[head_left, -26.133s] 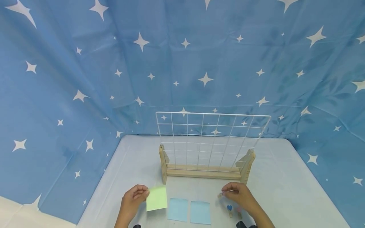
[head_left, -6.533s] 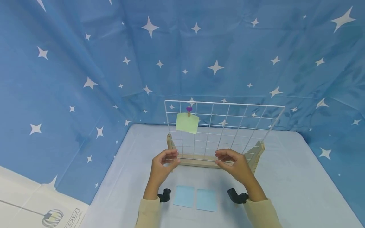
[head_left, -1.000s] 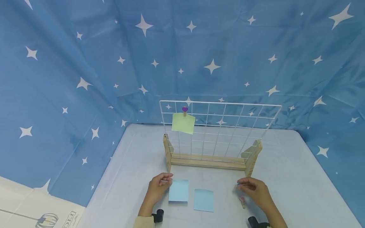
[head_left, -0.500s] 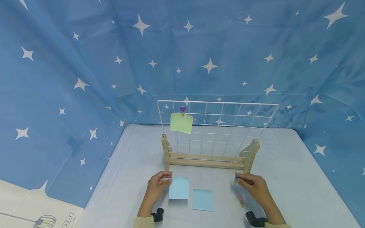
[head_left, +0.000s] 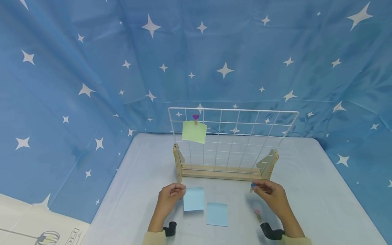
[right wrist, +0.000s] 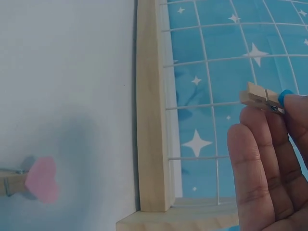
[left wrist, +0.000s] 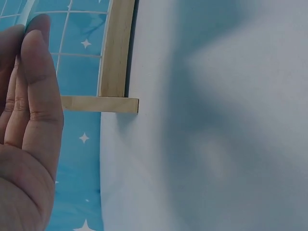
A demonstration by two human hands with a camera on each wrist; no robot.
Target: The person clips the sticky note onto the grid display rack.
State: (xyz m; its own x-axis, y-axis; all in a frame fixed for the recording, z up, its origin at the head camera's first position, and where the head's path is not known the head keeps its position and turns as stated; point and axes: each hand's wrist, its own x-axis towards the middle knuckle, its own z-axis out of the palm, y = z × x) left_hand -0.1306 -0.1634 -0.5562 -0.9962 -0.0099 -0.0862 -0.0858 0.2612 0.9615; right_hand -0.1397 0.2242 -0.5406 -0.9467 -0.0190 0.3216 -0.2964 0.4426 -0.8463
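A blue note [head_left: 194, 199] is pinched by its upper left part between thumb and fingers of the left hand [head_left: 169, 197]; by its shadow, it is judged to be held just clear of the table [head_left: 306, 190]. A blue-topped wooden clip [right wrist: 262, 96] is pinched in the fingertips of the right hand [head_left: 273, 195], near the stand's right foot; nothing is seen in the clip's mouth. Both hands are thus occupied, with narrow grips.

A second blue note [head_left: 217, 214] is found flat on the table, between the hands and closer to the near edge than the held one. A pink heart clip [head_left: 258, 215] is noted lying below the right hand, toward the table's right edge. Nearer the table's far edge, a wire grid [head_left: 245, 110] is carried by a wooden stand [head_left: 222, 175]. A green note [head_left: 194, 132] is hung at the grid's upper left by a purple heart clip [head_left: 195, 117], slightly tilted.

The step in hand is judged to be the bringing of the second note and its clip to the grid, one note being already mounted. For the next move, the held note should be raised flat against the wires beside the green one, and the clip squeezed wide over paper and wire together.
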